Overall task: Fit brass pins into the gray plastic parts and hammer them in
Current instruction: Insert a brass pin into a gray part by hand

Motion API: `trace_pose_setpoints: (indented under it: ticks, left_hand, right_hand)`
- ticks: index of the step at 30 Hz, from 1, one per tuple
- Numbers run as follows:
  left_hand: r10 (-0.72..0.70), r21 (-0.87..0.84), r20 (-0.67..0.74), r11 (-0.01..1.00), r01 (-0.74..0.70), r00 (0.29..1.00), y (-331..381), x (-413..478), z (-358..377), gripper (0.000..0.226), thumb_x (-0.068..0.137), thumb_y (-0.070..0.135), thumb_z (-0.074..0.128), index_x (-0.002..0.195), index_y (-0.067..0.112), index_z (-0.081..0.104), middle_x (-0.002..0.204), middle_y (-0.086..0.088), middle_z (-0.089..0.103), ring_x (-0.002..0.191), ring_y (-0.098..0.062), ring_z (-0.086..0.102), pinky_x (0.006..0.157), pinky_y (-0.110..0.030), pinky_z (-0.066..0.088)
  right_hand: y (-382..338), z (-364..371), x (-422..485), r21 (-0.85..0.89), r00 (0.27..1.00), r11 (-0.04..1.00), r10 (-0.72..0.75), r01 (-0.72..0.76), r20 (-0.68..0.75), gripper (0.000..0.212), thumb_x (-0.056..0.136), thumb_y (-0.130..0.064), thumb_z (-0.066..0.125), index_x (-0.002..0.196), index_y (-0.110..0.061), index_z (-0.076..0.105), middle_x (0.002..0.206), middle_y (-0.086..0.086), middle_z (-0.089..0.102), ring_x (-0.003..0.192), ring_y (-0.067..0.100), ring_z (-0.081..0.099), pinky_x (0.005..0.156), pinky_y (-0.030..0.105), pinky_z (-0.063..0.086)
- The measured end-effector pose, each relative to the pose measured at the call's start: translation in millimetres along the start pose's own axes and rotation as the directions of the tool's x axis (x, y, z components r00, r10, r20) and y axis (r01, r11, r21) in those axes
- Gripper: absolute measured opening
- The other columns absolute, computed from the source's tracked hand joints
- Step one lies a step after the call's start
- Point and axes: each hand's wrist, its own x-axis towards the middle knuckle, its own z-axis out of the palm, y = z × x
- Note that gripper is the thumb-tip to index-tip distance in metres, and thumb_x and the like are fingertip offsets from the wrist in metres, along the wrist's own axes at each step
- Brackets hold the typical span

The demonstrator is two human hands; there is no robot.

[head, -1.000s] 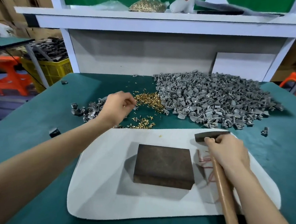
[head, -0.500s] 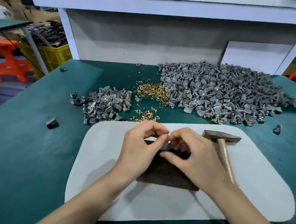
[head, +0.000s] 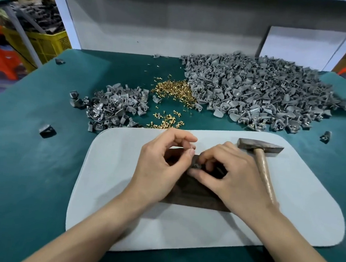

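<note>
Right hand (head: 232, 176) pinching gray plastic part (head: 196, 166) over dark block (head: 194, 197), left hand (head: 161, 164) grip unclear

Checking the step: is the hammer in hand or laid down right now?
Laid down: the hammer lies on the white mat, beside the right hand, ungripped.

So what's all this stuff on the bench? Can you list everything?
Table: one, green top, underneath everything.
Mat: one, white, on the table's near side.
Block: one, dark brown, mid-mat.
Hammer: one, dark head and wooden handle, lying on the mat's right.
Gray plastic parts: one big heap, gray, back right.
Smaller heap: one, gray, back left.
Brass pins: one pile plus strays, gold, between the heaps.
Crate: one, yellow, far left, off the table.
Left hand: fingers pinched above the block; contents too small to tell.
Right hand: fingers grip one gray part over the block.
</note>
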Motion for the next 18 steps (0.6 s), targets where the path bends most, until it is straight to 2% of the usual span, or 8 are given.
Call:
trace_pose_setpoints:
  ticks: [2,4,7,12,16,18]
  left_hand:
    - [-0.004,0.003,0.012,1.000,0.004,1.000,0.3,-1.4,-0.4,0.019,0.084,0.011,0.062,0.096,0.025,0.063,0.081,0.009,0.063,0.080,-0.008,0.063,0.077,-0.017,0.047]
    - [-0.012,-0.032,0.023,0.999,0.013,1.000,1.7,-2.4,-0.8,0.020,0.084,0.010,0.063,0.097,0.025,0.063,0.082,0.007,0.064,0.078,-0.009,0.063,0.077,-0.018,0.048]
    - [-0.039,-0.110,0.019,0.993,0.041,0.999,5.1,-2.5,-1.0,0.020,0.082,0.007,0.064,0.094,0.022,0.063,0.085,0.007,0.066,0.083,-0.005,0.062,0.080,-0.016,0.047]
    - [-0.078,-0.185,0.051,0.979,0.086,0.996,7.5,-1.8,-0.3,0.015,0.080,0.007,0.064,0.088,0.020,0.063,0.081,0.011,0.065,0.080,-0.003,0.062,0.077,-0.013,0.045]
    - [-0.134,-0.237,0.082,0.960,0.150,0.988,9.4,-2.5,-0.5,0.021,0.081,0.010,0.064,0.100,0.016,0.059,0.077,0.007,0.066,0.075,-0.005,0.061,0.074,-0.013,0.044]
    - [-0.154,-0.212,0.079,0.963,0.167,0.985,10.5,-2.8,-2.2,0.024,0.082,0.013,0.064,0.105,0.017,0.057,0.077,0.006,0.067,0.076,-0.005,0.061,0.075,-0.013,0.043]
  right_hand:
    - [-2.7,-2.9,-1.1,-0.043,0.999,0.999,0.010,-0.012,-0.038,0.023,0.066,-0.032,0.081,0.072,-0.017,0.065,0.063,-0.009,0.058,0.067,0.005,0.048,0.074,0.000,0.029]
    - [-4.6,-5.5,-1.6,-0.045,0.994,0.999,-0.013,0.008,-0.107,0.017,0.067,-0.025,0.077,0.077,-0.018,0.066,0.066,-0.009,0.059,0.070,0.002,0.049,0.078,-0.006,0.022]
    - [-8.2,-5.8,-2.4,-0.046,0.982,0.995,-0.090,0.083,-0.165,0.017,0.067,-0.011,0.076,0.082,-0.012,0.068,0.073,-0.004,0.062,0.074,-0.001,0.051,0.081,-0.006,0.023]
    - [-11.0,-2.1,-1.7,-0.139,0.950,0.981,-0.170,0.137,-0.262,0.010,0.070,-0.009,0.077,0.075,-0.006,0.068,0.072,0.001,0.065,0.074,0.004,0.052,0.084,-0.004,0.022]
    - [-9.3,0.3,-3.1,-0.152,0.928,0.977,-0.193,0.150,-0.318,0.006,0.072,-0.005,0.075,0.074,-0.005,0.070,0.070,0.002,0.066,0.071,0.006,0.052,0.083,-0.004,0.024]
    - [-8.5,1.3,-3.4,-0.093,0.930,0.986,-0.160,0.136,-0.331,0.004,0.073,-0.003,0.074,0.074,-0.005,0.070,0.071,0.000,0.066,0.070,0.003,0.053,0.080,-0.003,0.027]
